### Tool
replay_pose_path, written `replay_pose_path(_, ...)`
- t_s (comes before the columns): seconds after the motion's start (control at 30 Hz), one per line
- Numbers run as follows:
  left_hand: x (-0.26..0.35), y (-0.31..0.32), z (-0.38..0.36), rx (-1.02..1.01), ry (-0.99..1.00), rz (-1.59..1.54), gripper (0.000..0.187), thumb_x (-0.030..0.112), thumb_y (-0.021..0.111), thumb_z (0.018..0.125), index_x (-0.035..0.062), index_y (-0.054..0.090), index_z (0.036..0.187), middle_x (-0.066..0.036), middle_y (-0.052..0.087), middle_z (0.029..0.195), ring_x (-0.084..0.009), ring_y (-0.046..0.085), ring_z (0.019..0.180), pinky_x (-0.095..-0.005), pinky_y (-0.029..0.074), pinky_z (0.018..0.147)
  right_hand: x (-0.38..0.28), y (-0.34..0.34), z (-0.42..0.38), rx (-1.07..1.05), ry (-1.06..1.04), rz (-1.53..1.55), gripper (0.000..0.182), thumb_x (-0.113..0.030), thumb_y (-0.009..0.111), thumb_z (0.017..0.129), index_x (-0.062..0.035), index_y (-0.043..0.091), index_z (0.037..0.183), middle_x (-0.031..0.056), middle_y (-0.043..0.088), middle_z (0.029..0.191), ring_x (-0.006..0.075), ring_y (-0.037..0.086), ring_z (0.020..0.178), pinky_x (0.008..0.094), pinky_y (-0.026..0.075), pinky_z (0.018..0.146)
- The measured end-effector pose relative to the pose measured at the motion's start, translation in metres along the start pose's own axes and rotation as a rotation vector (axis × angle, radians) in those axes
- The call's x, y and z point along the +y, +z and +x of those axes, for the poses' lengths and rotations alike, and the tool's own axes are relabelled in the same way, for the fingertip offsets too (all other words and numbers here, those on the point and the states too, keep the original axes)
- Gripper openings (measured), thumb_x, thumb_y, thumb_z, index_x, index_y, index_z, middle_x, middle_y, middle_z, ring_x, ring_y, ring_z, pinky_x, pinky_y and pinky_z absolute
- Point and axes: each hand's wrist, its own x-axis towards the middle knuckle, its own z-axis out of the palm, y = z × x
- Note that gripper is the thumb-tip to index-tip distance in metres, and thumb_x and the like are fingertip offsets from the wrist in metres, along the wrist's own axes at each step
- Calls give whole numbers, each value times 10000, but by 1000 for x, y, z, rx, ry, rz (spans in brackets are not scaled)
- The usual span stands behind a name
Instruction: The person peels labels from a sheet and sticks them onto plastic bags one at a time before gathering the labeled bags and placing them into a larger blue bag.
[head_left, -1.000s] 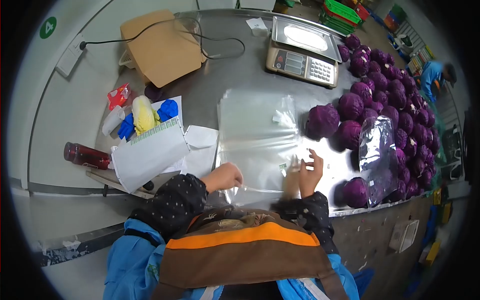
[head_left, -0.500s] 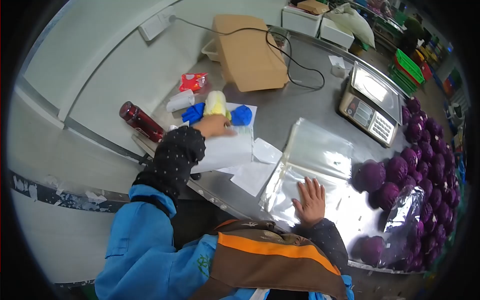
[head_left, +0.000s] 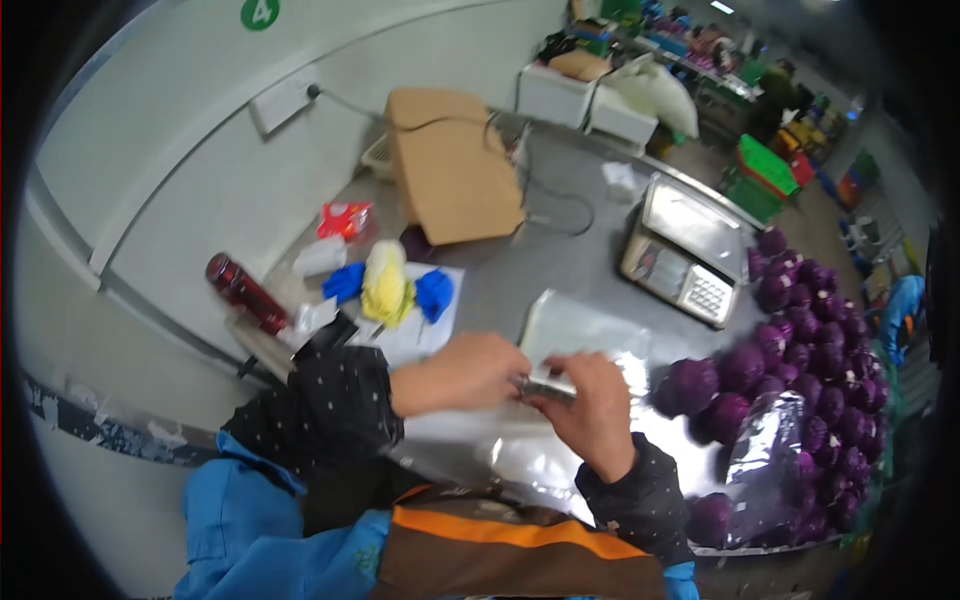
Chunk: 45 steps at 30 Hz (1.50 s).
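Observation:
My right hand (head_left: 592,400) pinches a small, flat greyish object (head_left: 550,389), too blurred to identify, above the plastic bags. My left hand (head_left: 465,373) has its fingertips closed at the left end of that object. Below both hands, clear plastic bags (head_left: 535,460) lie on the metal table. Another clear sheet (head_left: 575,325) lies just beyond them. White paper (head_left: 425,340) is partly hidden behind my left forearm.
A yellow-white cabbage (head_left: 385,280) lies between blue bundles (head_left: 433,294). A red flask (head_left: 247,294), cardboard box (head_left: 455,165) and red packet (head_left: 345,220) are at the left and back. A scale (head_left: 680,250) stands near heaped purple cabbages (head_left: 825,360).
My left hand has come from the papers by the cabbage to the middle. My right hand has lifted off the plastic bags, and a small object is now between both hands. The view has shifted.

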Motion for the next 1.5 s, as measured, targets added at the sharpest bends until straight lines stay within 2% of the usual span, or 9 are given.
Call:
replay_pose_path(0.13, 23, -15, 5, 23, 61, -175, 267, 273, 742, 662, 74, 652, 815, -112, 659, 826, -319, 626, 814, -420, 481, 666, 32, -11, -28, 27, 81, 58, 163, -190, 735, 696, -79, 644, 773, 102, 579, 701, 284, 548, 704, 381, 430, 639)
replay_pose_path(0.4, 31, 17, 6, 62, 31, -129, 154, 213, 676, 715, 72, 657, 772, -146, 630, 726, -337, 614, 734, -424, 465, 658, 23, -14, -44, 119, -63, -102, 207, -151, 720, 684, -96, 617, 854, 50, 584, 743, 241, 556, 716, 355, 402, 714)
replay_pose_path(0.6, 36, 17, 4, 265, 87, -63, 183, 291, 652, 750, 115, 661, 801, -99, 627, 709, -316, 608, 703, -402, 467, 627, 41, -5, -49, 60, -24, 51, 275, -69, 696, 693, -74, 616, 956, 92, 592, 734, 279, 572, 690, 359, 446, 621)
replay_pose_path(0.67, 29, 9, 0, 54, -30, 26, 195, 325, 645, 767, 137, 661, 813, -96, 624, 679, -320, 607, 677, -416, 461, 609, 46, -7, -52, 62, -44, 101, 281, -52, 700, 692, -55, 626, 963, 106, 603, 728, 294, 580, 671, 362, 461, 593)
replay_pose_path(0.93, 24, 18, 1, 3, 54, -119, 234, 332, 671, 757, 126, 667, 869, -125, 646, 721, -338, 620, 712, -422, 470, 640, 51, -7, -55, -28, -29, 240, 240, -82, 699, 730, -73, 638, 961, 118, 618, 756, 292, 591, 671, 345, 474, 618)
replay_pose_path(1.07, 25, 11, -3, -221, -19, -81, 291, 315, 684, 746, 80, 655, 915, -160, 650, 813, -350, 620, 775, -427, 471, 687, 41, -13, -53, -67, 31, 230, 240, -83, 739, 699, -57, 654, 921, 96, 614, 738, 264, 588, 646, 325, 469, 602)
replay_pose_path(1.33, 12, 27, -4, -291, 105, -177, 302, 286, 663, 764, 66, 652, 971, -172, 633, 783, -359, 603, 792, -433, 456, 699, 26, 9, -57, 204, -446, 44, 262, -22, 737, 577, -100, 665, 817, 59, 636, 911, 263, 581, 821, 333, 455, 653)
replay_pose_path(1.47, 15, 24, -5, -340, 71, -151, 299, 280, 666, 763, 62, 655, 968, -178, 632, 794, -352, 603, 808, -424, 452, 713, 28, 11, -59, 181, -67, 255, 263, -1, 731, 571, -85, 659, 810, 30, 637, 804, 229, 584, 764, 312, 453, 644)
replay_pose_path(1.5, 19, 18, -2, -412, 26, -114, 304, 263, 674, 755, 52, 655, 973, -172, 641, 845, -343, 608, 850, -418, 460, 736, 29, 11, -57, 161, -148, 201, 330, 10, 736, 568, -74, 655, 876, 31, 621, 739, 231, 585, 738, 314, 453, 632)
